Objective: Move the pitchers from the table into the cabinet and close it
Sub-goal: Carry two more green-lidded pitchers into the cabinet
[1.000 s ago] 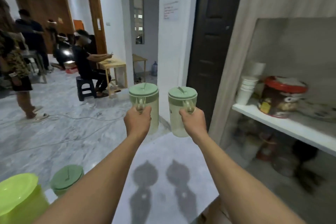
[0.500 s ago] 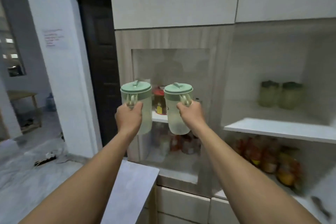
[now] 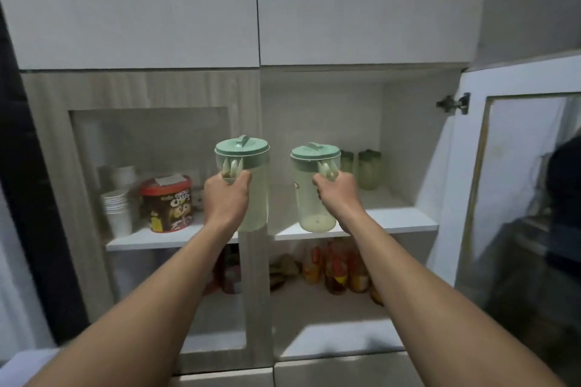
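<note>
Two pale green pitchers were held upright at arm's length in front of the cabinet. The left pitcher (image 3: 251,185) was gripped by the left hand (image 3: 225,198), whose fingers (image 3: 243,177) were curled tight around its handle; it was raised before the wood-grain post between the two cabinet bays, clear of any shelf. The right pitcher (image 3: 315,188) was gripped by the right hand (image 3: 338,195), its fingers (image 3: 320,181) wrapped around the handle in the same way. Its base was seen at the front edge of the white shelf (image 3: 402,223) in the open right bay; whether it touched the shelf could not be told. Two more green-lidded pitchers (image 3: 364,170) were seen standing at the back of that shelf. The cabinet door (image 3: 515,198) was swung open at the right. Behind the closed glass door on the left, a stack of paper cups (image 3: 118,210) and a red-lidded tub (image 3: 168,204) were seen side by side.
</note>
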A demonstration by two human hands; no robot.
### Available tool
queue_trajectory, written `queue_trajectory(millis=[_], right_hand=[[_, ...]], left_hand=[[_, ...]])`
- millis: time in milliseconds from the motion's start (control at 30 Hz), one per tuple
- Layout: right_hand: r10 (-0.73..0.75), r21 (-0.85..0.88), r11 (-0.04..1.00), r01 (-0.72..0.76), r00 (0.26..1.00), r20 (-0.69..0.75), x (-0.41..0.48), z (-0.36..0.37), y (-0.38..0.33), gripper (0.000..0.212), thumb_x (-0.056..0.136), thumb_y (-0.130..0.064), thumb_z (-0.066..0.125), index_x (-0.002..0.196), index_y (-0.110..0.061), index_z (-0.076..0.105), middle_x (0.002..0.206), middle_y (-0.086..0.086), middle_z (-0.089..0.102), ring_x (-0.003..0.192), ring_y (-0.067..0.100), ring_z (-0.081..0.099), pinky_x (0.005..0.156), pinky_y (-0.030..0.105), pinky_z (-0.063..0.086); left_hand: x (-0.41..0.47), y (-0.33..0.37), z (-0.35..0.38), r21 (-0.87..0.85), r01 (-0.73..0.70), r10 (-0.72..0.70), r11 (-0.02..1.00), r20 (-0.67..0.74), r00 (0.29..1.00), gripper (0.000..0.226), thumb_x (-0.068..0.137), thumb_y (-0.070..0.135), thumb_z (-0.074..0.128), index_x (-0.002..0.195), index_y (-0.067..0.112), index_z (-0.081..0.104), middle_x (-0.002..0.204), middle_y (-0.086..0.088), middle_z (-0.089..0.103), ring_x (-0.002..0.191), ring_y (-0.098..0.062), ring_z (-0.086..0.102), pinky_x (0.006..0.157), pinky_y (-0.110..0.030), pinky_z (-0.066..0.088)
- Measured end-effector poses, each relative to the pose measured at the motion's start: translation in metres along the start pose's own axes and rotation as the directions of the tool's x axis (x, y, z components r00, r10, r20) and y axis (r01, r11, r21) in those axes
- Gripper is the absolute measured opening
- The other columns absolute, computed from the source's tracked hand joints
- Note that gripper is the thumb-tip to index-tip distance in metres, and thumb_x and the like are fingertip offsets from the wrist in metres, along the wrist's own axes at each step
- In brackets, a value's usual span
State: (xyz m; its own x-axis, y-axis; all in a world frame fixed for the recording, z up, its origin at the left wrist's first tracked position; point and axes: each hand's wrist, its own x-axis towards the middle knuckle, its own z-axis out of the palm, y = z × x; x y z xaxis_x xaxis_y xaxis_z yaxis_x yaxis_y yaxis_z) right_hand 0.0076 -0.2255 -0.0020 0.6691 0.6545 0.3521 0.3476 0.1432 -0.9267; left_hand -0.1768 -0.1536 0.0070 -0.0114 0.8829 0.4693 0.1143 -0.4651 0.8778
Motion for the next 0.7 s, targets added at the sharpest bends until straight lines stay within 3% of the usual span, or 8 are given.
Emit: queue_trajectory(millis=[333,700], right_hand=[[0.011,-0.025,1.0,-0.013,0.998,-0.068,0.064,-0.088,0.036,0.016,0.082,-0.022,0.062,0.067,-0.018,0.057,0.062,0.002,0.054,0.058,0.02,0.049,0.061,0.035,0.04],[0.043,-0.035,0.998,-0.047,0.994,-0.101,0.153,-0.087,0.089,0.013,0.078,-0.025,0.062,0.069,-0.018,0.056,0.062,0.005,0.052,0.058,0.02,0.046,0.06,0.034,0.039]], left_hand=[[-0.006,0.019,0.12,-0.1,0.012,-0.003,0.995,0.09,0.996,0.022,0.083,0.021,0.061,0.066,0.007,0.065,0.061,-0.007,0.06,0.058,-0.021,0.055,0.054,-0.032,0.044],[0.044,-0.019,0.213,-0.093,0.084,-0.075,0.992,0.093,0.993,0.028,0.079,0.028,0.061,0.07,0.002,0.065,0.059,-0.007,0.061,0.056,-0.022,0.055,0.054,-0.031,0.042]])
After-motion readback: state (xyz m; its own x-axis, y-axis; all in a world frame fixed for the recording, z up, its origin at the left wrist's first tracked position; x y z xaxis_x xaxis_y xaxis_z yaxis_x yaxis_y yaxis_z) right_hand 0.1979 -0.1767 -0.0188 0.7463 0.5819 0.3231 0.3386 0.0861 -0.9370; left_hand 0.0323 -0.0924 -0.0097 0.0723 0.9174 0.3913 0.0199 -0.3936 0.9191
